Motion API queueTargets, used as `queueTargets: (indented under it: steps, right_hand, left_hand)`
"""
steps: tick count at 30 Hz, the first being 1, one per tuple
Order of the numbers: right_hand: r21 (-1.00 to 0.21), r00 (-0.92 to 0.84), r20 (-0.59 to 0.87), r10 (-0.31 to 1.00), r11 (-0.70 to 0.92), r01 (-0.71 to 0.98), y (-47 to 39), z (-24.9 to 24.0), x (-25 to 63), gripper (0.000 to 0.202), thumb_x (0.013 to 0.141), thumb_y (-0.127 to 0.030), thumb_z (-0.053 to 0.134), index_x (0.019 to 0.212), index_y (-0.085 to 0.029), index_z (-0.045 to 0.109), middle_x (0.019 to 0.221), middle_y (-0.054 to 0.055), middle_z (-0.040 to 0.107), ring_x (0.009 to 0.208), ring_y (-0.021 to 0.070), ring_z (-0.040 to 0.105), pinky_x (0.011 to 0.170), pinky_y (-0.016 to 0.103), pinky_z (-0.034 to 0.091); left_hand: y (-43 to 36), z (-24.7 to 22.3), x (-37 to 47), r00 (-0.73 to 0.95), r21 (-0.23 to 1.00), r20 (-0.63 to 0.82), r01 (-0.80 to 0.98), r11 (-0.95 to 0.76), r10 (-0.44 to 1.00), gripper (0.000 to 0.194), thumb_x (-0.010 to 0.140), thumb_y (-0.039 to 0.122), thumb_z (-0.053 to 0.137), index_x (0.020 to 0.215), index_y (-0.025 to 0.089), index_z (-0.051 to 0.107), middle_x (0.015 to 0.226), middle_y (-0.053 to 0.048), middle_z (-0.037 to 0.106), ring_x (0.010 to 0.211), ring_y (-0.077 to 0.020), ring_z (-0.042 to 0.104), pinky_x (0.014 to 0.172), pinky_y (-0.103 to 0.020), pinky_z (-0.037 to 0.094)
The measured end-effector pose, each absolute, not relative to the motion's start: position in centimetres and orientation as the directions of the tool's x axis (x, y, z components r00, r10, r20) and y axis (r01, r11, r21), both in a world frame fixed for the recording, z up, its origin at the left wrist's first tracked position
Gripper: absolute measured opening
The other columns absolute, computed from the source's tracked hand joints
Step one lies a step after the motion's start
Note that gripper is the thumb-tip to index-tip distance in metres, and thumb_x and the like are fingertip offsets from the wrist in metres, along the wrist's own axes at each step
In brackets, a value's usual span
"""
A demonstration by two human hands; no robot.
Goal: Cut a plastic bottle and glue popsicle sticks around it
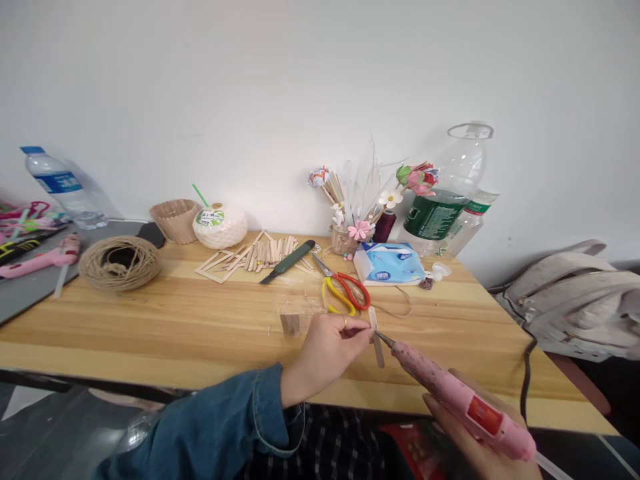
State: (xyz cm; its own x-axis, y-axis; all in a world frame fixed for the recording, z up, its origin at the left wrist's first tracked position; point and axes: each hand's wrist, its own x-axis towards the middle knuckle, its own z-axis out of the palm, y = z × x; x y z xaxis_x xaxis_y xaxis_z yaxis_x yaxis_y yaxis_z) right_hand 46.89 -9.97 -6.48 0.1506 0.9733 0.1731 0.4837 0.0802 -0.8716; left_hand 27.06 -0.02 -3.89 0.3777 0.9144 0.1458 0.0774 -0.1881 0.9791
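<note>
Between the fingertips of my left hand is a flat wooden craft stick, pinched near its middle and held above the table. My right hand grips a pink hot glue gun, with its metal nozzle at the stick, right beside my left fingertips. A pale glue stick juts from the gun's back end. Just beyond my left hand lie scissors with one red and one yellow handle. A small piece made of joined craft sticks rests left of my left hand.
On the wooden table are a twine roll, a heap of craft sticks, a green-handled knife and a tissue pack. A large bottle and a pot of handmade flowers stand by the wall. A cable hangs at right.
</note>
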Motion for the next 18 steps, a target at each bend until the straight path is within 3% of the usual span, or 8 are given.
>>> queueTargets:
  steps: [4,10,18]
  right_hand:
    - [-0.852,0.144,0.187,0.972,0.087,0.516,-9.9,-6.1,46.6,0.01,0.072,-0.027,0.065,0.077,-0.029,0.073,0.074,0.001,0.072,0.08,0.026,0.068,0.065,0.03,0.058]
    - [-0.796,0.095,0.246,0.965,0.146,0.587,-10.0,-5.2,46.4,0.035,0.073,-0.029,0.064,0.107,-0.028,0.069,0.088,0.002,0.073,0.089,0.0269,0.067,0.065,0.029,0.059]
    - [-0.74,0.013,0.262,0.965,0.192,0.645,-10.5,-6.0,47.1,0.038,0.079,-0.026,0.057,0.117,-0.027,0.063,0.08,0.002,0.073,0.073,0.0207,0.069,0.055,0.023,0.057]
  left_hand:
    - [0.0,-3.9,27.1,0.374,0.981,0.145,0.066,-0.182,0.916,0.021,0.076,0.025,0.055,0.075,0.015,0.074,0.067,-0.003,0.071,0.062,-0.0147,0.061,0.061,-0.026,0.05]
    - [-0.1,-3.9,27.1,0.357,0.98,0.16,0.056,-0.192,0.92,0.021,0.075,0.026,0.056,0.074,0.014,0.074,0.065,-0.004,0.07,0.059,-0.0141,0.06,0.057,-0.024,0.048]
    - [-0.2,-3.7,27.0,0.322,0.978,0.18,0.042,-0.204,0.929,0.021,0.076,0.026,0.056,0.075,0.014,0.074,0.068,-0.005,0.071,0.061,-0.0143,0.06,0.058,-0.022,0.047]
